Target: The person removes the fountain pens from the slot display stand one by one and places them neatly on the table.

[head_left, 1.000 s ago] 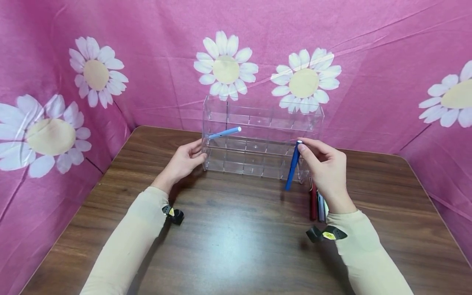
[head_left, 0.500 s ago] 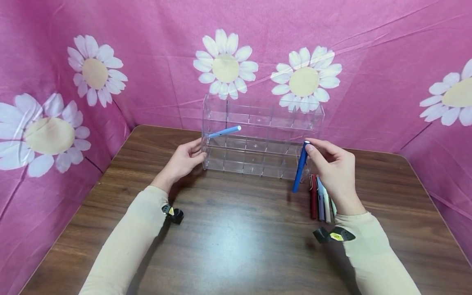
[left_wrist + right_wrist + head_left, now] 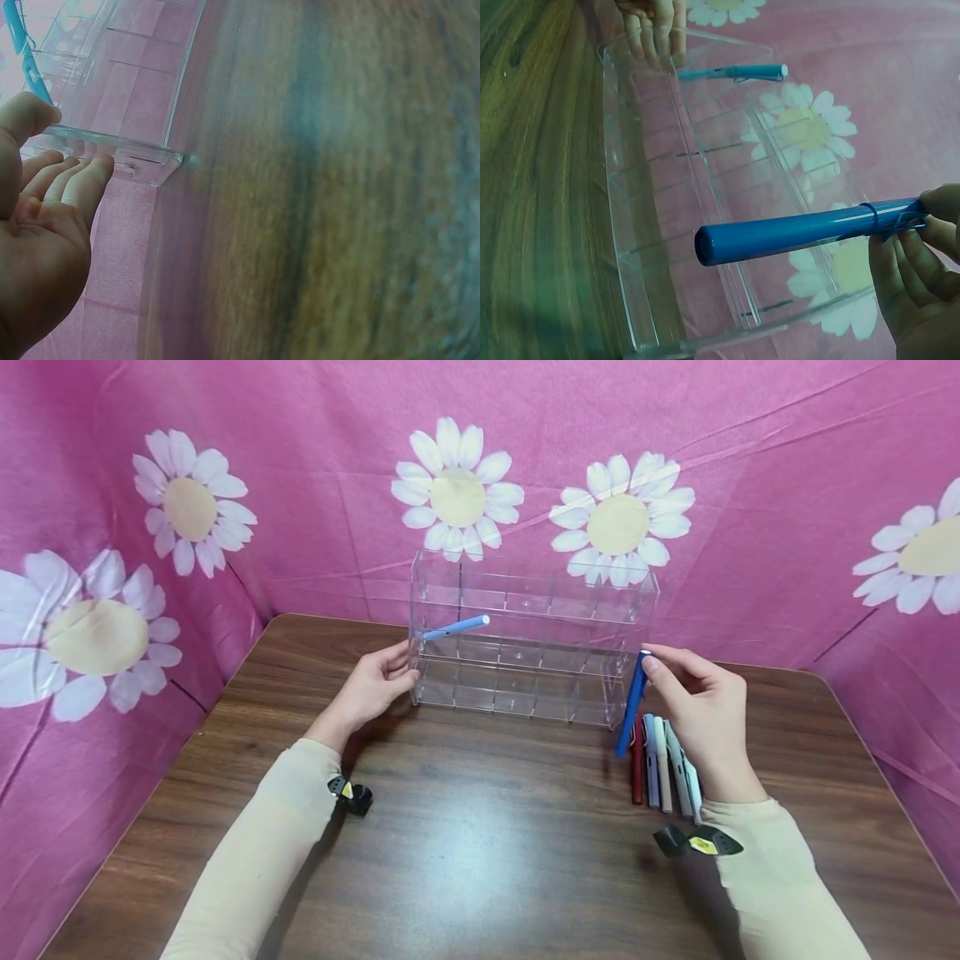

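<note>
1. Since the earlier frames the right hand [image 3: 701, 710] has carried the dark blue pen [image 3: 632, 706] rightward, from in front of the clear organizer's right compartments to just past its right end
2. With the hand out of the way, more of the row of pens [image 3: 663, 764] lying on the wooden table [image 3: 480, 860] now shows: a dark red one, then pale ones side by side
3. The left hand [image 3: 371, 687] has not moved; its fingers stay lightly curled against the left end of the clear organizer [image 3: 532, 639], thumb on the upper edge and fingertips on the side wall, as the left wrist view shows
4. The right hand's thumb and fingertips pinch the dark blue pen at its top end; the pen hangs steeply, tip down, above the near end of the pen row
5. The organizer stands at the back of the table before the pink daisy cloth [image 3: 675, 443], divided into tiers of small compartments
6. A single light blue pen [image 3: 456, 627] sits in an upper left compartment, slanting up to the right; the other compartments show nothing inside
</note>
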Available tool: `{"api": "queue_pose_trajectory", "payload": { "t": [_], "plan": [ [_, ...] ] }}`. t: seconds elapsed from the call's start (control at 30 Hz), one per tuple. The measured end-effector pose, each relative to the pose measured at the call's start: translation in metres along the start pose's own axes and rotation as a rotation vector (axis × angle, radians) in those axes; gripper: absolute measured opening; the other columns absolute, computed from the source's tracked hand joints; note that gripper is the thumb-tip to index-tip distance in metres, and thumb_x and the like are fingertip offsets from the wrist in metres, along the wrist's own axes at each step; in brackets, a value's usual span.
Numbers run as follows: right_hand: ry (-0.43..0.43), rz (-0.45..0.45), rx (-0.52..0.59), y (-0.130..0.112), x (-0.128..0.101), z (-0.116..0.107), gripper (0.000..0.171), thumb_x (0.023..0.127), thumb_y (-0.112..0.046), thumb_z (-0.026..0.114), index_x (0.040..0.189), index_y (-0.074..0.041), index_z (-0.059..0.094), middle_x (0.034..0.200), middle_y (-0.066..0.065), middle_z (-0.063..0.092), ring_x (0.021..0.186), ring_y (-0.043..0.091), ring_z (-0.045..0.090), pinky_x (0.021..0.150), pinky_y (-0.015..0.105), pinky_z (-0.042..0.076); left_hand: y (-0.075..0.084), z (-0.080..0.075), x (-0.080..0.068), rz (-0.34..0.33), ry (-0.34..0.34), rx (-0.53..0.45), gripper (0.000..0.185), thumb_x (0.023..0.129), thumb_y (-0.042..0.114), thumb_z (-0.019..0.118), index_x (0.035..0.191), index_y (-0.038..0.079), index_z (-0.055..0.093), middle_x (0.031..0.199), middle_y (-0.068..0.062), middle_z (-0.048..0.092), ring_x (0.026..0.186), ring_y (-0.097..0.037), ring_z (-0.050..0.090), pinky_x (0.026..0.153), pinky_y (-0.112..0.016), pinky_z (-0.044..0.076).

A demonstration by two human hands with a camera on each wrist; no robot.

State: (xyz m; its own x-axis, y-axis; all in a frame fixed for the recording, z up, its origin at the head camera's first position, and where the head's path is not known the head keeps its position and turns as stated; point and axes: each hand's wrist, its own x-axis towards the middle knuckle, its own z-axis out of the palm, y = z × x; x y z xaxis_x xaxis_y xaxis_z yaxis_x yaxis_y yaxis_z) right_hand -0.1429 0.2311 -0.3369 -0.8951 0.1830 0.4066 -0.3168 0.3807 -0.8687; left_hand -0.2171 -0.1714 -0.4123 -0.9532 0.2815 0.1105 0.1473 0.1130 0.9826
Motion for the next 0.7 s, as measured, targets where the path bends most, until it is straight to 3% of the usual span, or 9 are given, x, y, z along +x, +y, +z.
{"api": "queue_pose_trajectory", "payload": {
  "t": [0.27,0.7],
  "plan": [
    [0.033,0.055,0.034,0.000,-0.002,-0.009,0.025,0.084,-0.016,0.072,0.107,-0.004,0.073,0.091,-0.002,0.074,0.070,0.008,0.062,0.057,0.014,0.053,-0.001,-0.001,0.000,-0.013,-0.001,0.001,0.057,0.092,-0.002,0.056,0.145,0.001,0.035,0.142,-0.022,0.044,0.127,-0.030,0.049,0.098,-0.018,0.046],
    [0.082,0.085,-0.178,0.015,-0.004,-0.032,0.025,0.086,-0.020,0.071,0.109,-0.012,0.074,0.090,-0.015,0.071,0.070,0.003,0.057,0.054,0.010,0.048,0.005,0.000,-0.002,-0.009,-0.002,-0.011,0.057,0.091,-0.003,0.055,0.144,-0.002,0.034,0.142,-0.025,0.042,0.128,-0.037,0.046,0.098,-0.018,0.047]
  ]
}}
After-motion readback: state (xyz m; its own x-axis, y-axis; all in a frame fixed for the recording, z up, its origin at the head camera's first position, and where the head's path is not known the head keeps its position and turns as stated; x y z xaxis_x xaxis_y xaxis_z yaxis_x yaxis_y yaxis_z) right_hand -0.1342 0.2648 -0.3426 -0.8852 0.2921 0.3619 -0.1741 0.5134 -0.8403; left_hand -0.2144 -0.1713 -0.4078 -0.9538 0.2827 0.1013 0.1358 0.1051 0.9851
